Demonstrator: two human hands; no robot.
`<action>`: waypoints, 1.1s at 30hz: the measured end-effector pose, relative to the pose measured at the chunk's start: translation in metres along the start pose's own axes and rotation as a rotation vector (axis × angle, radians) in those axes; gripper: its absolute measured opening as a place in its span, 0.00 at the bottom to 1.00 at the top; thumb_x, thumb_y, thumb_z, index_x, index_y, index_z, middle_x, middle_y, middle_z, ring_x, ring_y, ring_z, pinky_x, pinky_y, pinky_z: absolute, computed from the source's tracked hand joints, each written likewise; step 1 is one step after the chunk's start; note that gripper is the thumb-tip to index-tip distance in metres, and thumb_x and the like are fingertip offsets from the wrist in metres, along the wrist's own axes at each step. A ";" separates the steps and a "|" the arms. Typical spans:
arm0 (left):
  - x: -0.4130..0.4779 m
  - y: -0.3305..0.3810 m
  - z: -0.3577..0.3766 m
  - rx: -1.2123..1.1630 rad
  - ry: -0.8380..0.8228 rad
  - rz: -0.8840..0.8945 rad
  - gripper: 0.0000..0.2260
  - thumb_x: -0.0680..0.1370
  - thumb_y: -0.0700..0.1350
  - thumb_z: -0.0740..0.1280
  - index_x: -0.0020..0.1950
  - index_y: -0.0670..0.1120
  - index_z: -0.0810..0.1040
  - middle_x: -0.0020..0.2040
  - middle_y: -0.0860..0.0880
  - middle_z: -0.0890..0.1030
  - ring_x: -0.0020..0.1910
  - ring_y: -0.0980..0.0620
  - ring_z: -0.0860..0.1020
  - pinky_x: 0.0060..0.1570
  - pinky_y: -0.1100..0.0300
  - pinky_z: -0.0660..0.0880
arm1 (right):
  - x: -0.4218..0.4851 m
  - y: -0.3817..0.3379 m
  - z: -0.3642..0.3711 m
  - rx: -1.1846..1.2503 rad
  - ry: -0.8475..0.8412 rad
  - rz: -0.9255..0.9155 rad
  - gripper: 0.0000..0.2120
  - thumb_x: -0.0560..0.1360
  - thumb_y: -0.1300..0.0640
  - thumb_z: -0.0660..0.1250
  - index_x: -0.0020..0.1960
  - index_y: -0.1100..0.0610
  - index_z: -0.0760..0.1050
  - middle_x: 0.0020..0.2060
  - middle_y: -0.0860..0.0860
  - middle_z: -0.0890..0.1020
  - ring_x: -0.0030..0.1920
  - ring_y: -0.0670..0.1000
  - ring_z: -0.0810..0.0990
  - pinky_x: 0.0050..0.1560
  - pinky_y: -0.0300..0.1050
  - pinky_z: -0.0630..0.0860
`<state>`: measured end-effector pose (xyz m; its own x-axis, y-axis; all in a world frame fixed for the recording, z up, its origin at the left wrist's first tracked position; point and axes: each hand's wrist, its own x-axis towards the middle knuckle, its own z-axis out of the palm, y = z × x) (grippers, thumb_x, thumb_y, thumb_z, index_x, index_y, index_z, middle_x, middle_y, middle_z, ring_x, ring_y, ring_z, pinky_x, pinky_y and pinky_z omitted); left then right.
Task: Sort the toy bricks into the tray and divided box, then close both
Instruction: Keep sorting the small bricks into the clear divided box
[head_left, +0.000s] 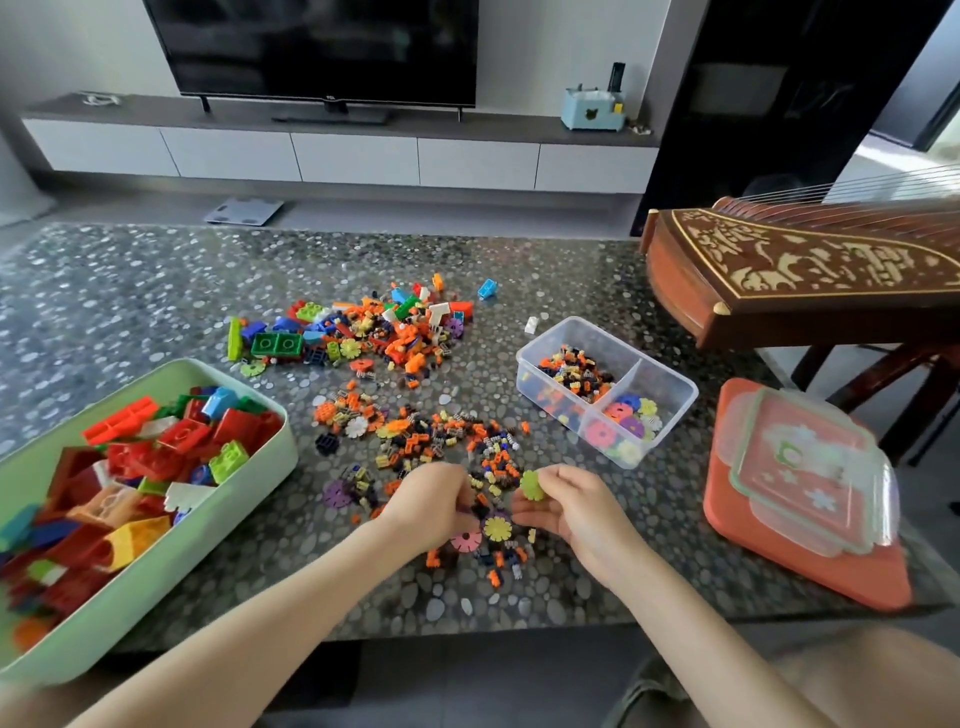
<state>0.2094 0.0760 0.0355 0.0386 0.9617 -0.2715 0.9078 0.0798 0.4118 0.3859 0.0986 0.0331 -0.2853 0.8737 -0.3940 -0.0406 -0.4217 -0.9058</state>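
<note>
Toy bricks (363, 332) are all over the pebble-patterned worktop (130, 291), in two loose heaps: a bigger mixed pile toward the far side and a scatter of tiny orange, black and yellow bits (441, 441) closer in. Right hand (561, 506) has its grip pinched shut on a green flower-shaped disc (532, 485), held just above the near scatter. Left hand (434, 501) is down in that same scatter with fingers curled in on something purple, though honestly I can't tell how firmly it's got it. A yellow flower disc (497, 528) and a pink one (466, 540) lie on the worktop between the two hands.

Pale green tray (249, 499) sits at the left edge, already loaded with big chunky bricks, mostly red. Clear divided box (670, 410) sits to the right, lid off: tiny bricks in the far compartment, flower discs in the near one. Its clear lid (810, 467) rests on top of an orange-red lid (769, 551), just beside the box on the right.
</note>
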 end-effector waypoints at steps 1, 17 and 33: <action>0.002 -0.002 -0.004 -0.048 0.023 -0.005 0.07 0.74 0.46 0.71 0.44 0.45 0.75 0.42 0.49 0.78 0.39 0.51 0.74 0.37 0.62 0.71 | -0.001 0.001 -0.001 0.006 -0.001 -0.004 0.10 0.80 0.65 0.57 0.46 0.68 0.75 0.40 0.62 0.81 0.38 0.55 0.81 0.38 0.45 0.80; -0.014 -0.006 0.003 0.057 0.078 0.017 0.06 0.76 0.45 0.65 0.47 0.46 0.80 0.52 0.49 0.75 0.48 0.51 0.75 0.45 0.61 0.73 | 0.003 0.014 0.016 -1.230 0.109 -0.188 0.14 0.75 0.43 0.66 0.47 0.55 0.76 0.41 0.46 0.79 0.38 0.45 0.76 0.37 0.39 0.70; -0.012 -0.001 0.017 0.124 0.025 0.021 0.16 0.73 0.51 0.70 0.55 0.42 0.77 0.56 0.45 0.72 0.53 0.47 0.73 0.50 0.60 0.71 | 0.006 0.023 0.030 -1.362 0.079 -0.116 0.14 0.75 0.49 0.68 0.57 0.55 0.73 0.54 0.47 0.78 0.51 0.50 0.77 0.46 0.42 0.74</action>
<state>0.2149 0.0601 0.0237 0.0490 0.9691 -0.2416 0.9517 0.0282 0.3059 0.3545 0.0870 0.0145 -0.2884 0.9180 -0.2722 0.9180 0.1843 -0.3512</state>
